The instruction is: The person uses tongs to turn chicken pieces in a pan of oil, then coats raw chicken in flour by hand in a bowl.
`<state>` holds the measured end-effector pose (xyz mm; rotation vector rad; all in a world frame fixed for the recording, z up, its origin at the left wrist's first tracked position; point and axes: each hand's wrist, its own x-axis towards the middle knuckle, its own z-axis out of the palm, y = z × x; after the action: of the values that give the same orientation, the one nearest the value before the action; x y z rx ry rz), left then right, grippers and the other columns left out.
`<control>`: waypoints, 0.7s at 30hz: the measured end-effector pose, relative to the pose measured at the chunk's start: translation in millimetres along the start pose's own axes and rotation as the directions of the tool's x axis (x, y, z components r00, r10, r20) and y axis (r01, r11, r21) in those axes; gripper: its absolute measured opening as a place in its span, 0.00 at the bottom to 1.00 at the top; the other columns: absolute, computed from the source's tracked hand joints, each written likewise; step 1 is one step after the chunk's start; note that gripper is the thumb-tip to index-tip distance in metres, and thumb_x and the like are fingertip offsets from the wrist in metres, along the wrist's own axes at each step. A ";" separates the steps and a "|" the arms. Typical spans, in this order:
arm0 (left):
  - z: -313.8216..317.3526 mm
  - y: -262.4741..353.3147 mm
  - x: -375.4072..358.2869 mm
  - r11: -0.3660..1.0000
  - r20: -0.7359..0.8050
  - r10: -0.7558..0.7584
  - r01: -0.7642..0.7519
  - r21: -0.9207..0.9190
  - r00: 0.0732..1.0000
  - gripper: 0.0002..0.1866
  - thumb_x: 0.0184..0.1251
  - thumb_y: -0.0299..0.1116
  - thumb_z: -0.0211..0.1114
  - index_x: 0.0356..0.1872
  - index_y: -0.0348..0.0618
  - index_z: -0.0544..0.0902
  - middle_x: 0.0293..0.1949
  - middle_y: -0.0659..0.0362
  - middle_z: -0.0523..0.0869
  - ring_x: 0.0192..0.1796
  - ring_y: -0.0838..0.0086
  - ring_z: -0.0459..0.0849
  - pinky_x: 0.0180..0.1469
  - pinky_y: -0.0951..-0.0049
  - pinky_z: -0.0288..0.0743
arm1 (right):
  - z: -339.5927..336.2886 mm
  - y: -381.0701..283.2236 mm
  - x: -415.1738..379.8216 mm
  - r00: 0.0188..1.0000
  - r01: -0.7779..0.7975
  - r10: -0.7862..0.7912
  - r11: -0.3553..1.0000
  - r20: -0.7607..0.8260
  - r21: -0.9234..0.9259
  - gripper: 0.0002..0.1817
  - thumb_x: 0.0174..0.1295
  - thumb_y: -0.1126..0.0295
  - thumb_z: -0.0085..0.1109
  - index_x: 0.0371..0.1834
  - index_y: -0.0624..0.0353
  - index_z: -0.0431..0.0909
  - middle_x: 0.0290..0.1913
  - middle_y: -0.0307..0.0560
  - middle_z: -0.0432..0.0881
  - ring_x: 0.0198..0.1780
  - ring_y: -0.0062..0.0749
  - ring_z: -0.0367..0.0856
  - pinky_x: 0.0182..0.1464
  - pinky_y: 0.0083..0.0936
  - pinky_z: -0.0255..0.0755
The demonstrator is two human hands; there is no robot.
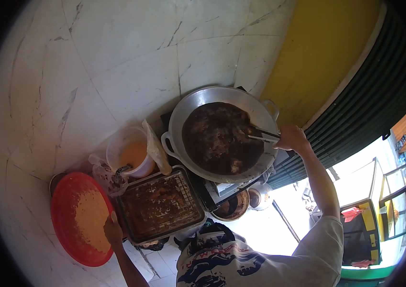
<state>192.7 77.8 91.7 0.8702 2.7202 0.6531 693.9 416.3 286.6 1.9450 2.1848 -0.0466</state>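
Observation:
My right hand (291, 138) is closed around metal tongs (266, 135), whose tips reach into dark oil (219, 138) in a large wok (197, 98). Pale bits and froth show on the oil; whether the tongs pinch a piece cannot be made out. At the lower left, my left hand (112, 230) grips the rim of a red basin (64, 215). Pale orange flour-like powder (90, 220) covers part of the basin's inside. Between the basin and the wok lies a rectangular tray (203, 210) with a wire rack and brown residue.
A translucent tub (112, 148) of orange liquid stands by the tiled wall (116, 57), with plastic bags (101, 173) beside it. The wok rests on a stove (224, 189). A brown-rimmed pot (234, 210) sits below. A dark shutter (346, 105) and a glass display case (361, 234) are at right.

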 end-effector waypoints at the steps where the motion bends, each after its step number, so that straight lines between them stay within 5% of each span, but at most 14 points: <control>1: 1.2 -3.2 1.5 1.000 0.011 0.000 0.000 0.006 1.000 0.31 0.70 0.58 0.43 0.48 0.38 0.81 0.42 0.42 0.83 0.47 0.45 0.80 0.49 0.53 0.72 | 4.4 4.3 -1.2 1.000 -0.004 0.004 1.000 0.003 0.000 0.23 0.37 0.57 0.72 0.35 0.60 0.83 0.36 0.55 0.84 0.42 0.49 0.83 0.49 0.36 0.76; 4: 4.5 -8.7 3.3 1.000 0.009 0.012 -0.012 0.004 1.000 0.31 0.70 0.58 0.43 0.48 0.38 0.81 0.42 0.42 0.84 0.47 0.45 0.80 0.49 0.53 0.72 | 12.5 9.0 -10.1 0.996 0.079 -0.078 0.997 -0.038 0.028 0.24 0.38 0.56 0.72 0.38 0.59 0.84 0.36 0.55 0.84 0.41 0.48 0.83 0.49 0.35 0.76; 13: -1.8 -0.9 0.2 1.000 0.033 0.019 -0.018 -0.015 0.999 0.31 0.71 0.57 0.44 0.45 0.36 0.81 0.41 0.42 0.84 0.46 0.45 0.80 0.47 0.53 0.72 | -7.1 2.6 -56.3 0.981 0.094 -0.088 0.995 0.174 -0.027 0.23 0.43 0.55 0.71 0.39 0.59 0.84 0.33 0.53 0.85 0.38 0.43 0.84 0.48 0.33 0.77; 16: 1.3 -4.5 1.7 1.000 0.027 0.014 -0.014 -0.008 1.000 0.31 0.71 0.57 0.44 0.45 0.36 0.81 0.41 0.41 0.83 0.47 0.45 0.80 0.48 0.53 0.72 | -12.2 9.5 -60.4 0.946 0.140 -0.168 0.983 0.276 0.117 0.21 0.47 0.54 0.69 0.38 0.59 0.85 0.30 0.50 0.85 0.32 0.36 0.84 0.43 0.30 0.78; 21: 2.7 -10.4 5.1 1.000 0.070 -0.002 0.003 -0.001 0.998 0.32 0.71 0.58 0.43 0.47 0.36 0.80 0.43 0.41 0.83 0.49 0.45 0.79 0.49 0.52 0.71 | -19.3 17.9 -56.8 0.826 -0.079 -0.113 0.947 0.552 0.311 0.17 0.53 0.55 0.62 0.37 0.57 0.86 0.24 0.41 0.82 0.22 0.24 0.79 0.22 0.23 0.71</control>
<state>184.2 74.2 84.1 0.8726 2.6581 0.6114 714.7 366.2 317.9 1.7445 1.8619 -0.9203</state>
